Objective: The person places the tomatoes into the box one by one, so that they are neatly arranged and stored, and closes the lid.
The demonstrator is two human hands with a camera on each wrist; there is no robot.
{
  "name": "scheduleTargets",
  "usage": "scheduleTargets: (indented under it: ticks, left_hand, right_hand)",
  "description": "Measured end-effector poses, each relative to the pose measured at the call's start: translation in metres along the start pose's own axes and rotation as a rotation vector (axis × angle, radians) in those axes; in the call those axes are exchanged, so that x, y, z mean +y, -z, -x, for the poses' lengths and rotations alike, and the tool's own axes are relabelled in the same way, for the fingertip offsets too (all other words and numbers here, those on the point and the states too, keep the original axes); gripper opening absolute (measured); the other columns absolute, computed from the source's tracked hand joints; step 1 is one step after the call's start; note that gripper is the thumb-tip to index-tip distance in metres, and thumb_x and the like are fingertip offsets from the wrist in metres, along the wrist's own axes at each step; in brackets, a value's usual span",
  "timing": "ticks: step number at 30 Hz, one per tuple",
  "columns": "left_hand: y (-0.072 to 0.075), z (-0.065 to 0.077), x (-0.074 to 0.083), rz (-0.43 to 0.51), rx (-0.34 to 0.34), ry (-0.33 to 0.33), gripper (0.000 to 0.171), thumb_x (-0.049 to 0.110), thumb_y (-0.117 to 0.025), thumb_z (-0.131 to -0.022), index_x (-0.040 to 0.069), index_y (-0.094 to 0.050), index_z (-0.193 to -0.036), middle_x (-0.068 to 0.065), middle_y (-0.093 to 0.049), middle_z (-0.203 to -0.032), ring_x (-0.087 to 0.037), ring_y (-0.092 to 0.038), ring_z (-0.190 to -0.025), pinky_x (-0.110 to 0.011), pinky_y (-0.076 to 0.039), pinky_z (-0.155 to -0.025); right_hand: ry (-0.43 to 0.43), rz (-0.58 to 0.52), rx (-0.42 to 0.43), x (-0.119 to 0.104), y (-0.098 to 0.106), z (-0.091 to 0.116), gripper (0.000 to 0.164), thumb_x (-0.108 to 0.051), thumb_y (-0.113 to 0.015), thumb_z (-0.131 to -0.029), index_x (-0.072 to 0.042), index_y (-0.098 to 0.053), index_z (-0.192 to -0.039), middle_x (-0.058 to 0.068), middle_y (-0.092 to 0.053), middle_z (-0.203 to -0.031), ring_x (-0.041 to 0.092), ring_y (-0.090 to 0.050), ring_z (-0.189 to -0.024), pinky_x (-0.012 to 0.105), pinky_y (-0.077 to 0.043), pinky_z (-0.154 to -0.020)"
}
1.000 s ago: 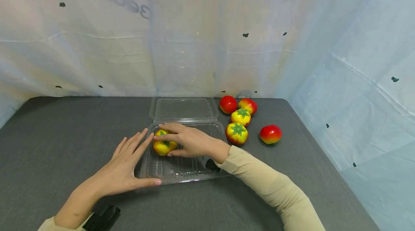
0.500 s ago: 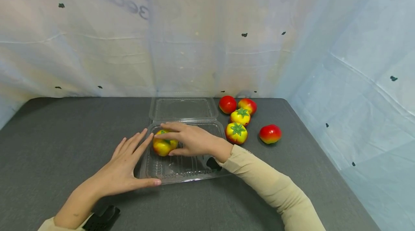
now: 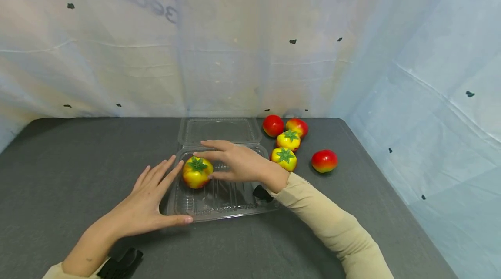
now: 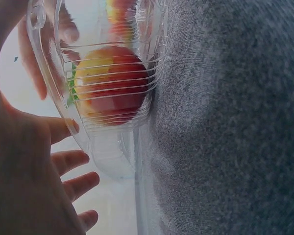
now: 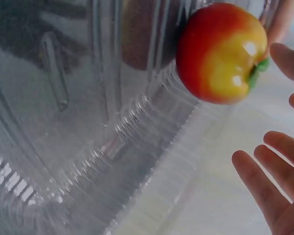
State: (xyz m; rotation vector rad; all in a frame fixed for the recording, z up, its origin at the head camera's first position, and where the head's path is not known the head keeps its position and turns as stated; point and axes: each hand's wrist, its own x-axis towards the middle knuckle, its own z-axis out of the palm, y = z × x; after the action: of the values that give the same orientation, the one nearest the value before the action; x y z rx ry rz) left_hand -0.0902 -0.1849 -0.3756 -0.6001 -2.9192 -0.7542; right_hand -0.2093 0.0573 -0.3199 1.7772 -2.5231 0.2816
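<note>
A yellow-and-red tomato [image 3: 197, 176] with a green leafy top sits in the left part of the clear plastic container [image 3: 231, 199], whose lid [image 3: 221, 131] lies folded back behind it. Over the container, my right hand [image 3: 246, 163] is just right of the tomato with its fingers extended and nothing in its grasp. My left hand [image 3: 142, 205] is spread along the container's left side, thumb near the front rim. The left wrist view shows the same tomato [image 4: 112, 85] through the ribbed plastic wall. In the right wrist view, fingers [image 5: 259, 183] stand apart from the tomato [image 5: 220, 54].
Right of the container are two yellow tomatoes [image 3: 288, 140] with green tops, a red one [image 3: 273, 126] and a red-yellow one [image 3: 297, 126]. Another red tomato [image 3: 324, 161] lies farther right. Pale plastic sheeting [image 3: 235, 52] hangs behind the dark tabletop [image 3: 98, 152].
My right hand has let go of the tomato and drawn back a little to the right and up. The tomato stays in the container, and my left hand keeps nearly the same place.
</note>
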Motion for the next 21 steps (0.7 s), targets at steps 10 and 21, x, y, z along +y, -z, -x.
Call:
scheduleTargets:
  ticks: [10,21]
  left_hand:
    - [0.001,-0.001,-0.001,-0.008,-0.004,0.006,0.114,0.069,-0.069,-0.071,0.018,-0.012,-0.156,-0.015,-0.007,-0.161,-0.045,-0.013,-0.143,-0.061,0.002,-0.115]
    - [0.000,-0.002,-0.001,-0.015,0.000,0.008,0.115,0.070,-0.069,-0.070,0.017,-0.013,-0.156,-0.017,-0.010,-0.160,-0.046,-0.015,-0.142,-0.062,0.001,-0.114]
  right_hand:
    - [-0.046,-0.010,0.062,0.003,0.010,0.008,0.059,-0.033,-0.069,-0.089,-0.021,-0.049,-0.142,0.006,-0.036,-0.153,0.021,-0.042,-0.136,0.034,-0.045,-0.103]
    - [-0.077,-0.061,0.125,0.008,0.017,0.019,0.058,-0.032,-0.069,-0.089,-0.019,-0.049,-0.142,0.006,-0.036,-0.153,0.023,-0.044,-0.134,0.034,-0.050,-0.096]
